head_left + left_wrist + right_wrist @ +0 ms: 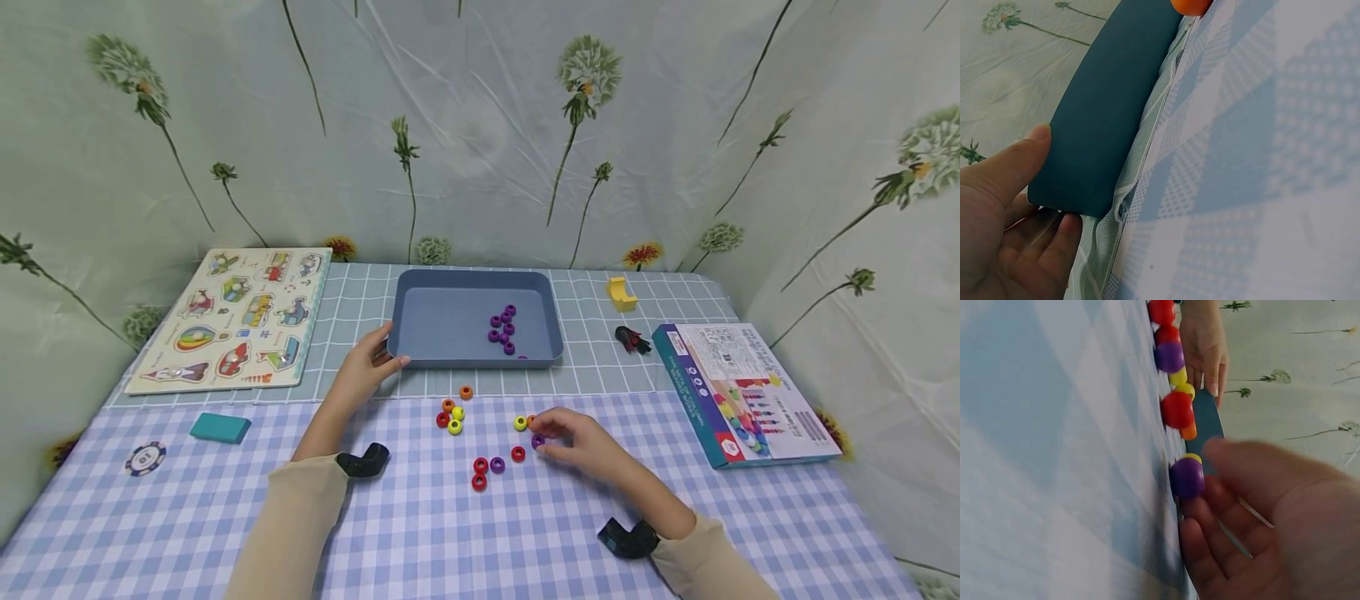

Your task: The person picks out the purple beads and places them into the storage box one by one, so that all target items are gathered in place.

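A shallow blue-grey tray (472, 364) stands toward the back of the table, with several purple beads (509, 329) in its right half. My left hand (366, 367) holds its left front corner. In the left wrist view the thumb (1038, 140) lies against the tray's wall (1104, 112) and the fingers curl at its end. My right hand (576, 440) is low over the cloth, thumb and fingers apart around a purple bead (1187, 477). That bead sits on the cloth right at the fingertips. An orange bead (531, 422) is partly hidden behind the fingers.
Loose red beads (481, 465), yellow beads (455, 427) and orange beads (467, 392) lie before the tray. A picture puzzle board (232, 321), teal block (221, 427) and poker chip (146, 458) are left. At right are a box (742, 392), yellow piece (621, 294) and dark red-black object (632, 340).
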Demonstrator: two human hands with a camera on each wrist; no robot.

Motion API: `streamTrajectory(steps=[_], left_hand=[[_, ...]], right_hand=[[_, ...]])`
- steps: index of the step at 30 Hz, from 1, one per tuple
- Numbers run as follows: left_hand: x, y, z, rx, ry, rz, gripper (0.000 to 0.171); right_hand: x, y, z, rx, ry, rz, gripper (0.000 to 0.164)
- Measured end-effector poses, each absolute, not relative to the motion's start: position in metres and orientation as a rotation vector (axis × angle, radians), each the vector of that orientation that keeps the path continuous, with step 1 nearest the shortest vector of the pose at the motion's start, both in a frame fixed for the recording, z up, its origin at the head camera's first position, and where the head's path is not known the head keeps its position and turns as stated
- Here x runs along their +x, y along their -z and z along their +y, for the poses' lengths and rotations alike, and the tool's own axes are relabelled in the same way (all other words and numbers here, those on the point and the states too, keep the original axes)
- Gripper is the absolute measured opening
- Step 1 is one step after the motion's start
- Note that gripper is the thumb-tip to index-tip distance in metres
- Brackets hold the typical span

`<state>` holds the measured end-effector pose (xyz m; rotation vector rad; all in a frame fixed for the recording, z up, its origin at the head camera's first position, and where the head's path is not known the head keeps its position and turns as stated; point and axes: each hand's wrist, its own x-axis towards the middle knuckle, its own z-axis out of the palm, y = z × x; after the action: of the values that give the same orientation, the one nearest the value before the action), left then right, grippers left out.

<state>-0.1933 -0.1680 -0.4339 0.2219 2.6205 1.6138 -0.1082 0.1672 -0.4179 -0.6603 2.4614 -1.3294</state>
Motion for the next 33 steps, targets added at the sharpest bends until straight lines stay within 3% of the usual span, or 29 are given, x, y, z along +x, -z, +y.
streamTrajectory(steps=[5,13,25,33], left_hand=[[-0.192,0.433,-0.168,0.218,-1.619,2.614,0.077],[-0.191,0.433,-0.167,0.218,-1.612,2.620,0.075],[-0.192,0.432,-0.168,0.212,-1.615,2.629,0.075],[-0.193,0.434,-0.166,0.205,-1.608,2.628,0.074]], right_hand=[[-0.109,0.430,0.171,-0.715,1.194,2.562,0.018],[-0.109,0.403,0.160,-0.589,1.338,2.547,0.018],[-0.177,0.392,0.150,-0.604,1.789,2.522,0.022],[-0.230,0.402,0.137,-0.504,1.695,2.588,0.024]])
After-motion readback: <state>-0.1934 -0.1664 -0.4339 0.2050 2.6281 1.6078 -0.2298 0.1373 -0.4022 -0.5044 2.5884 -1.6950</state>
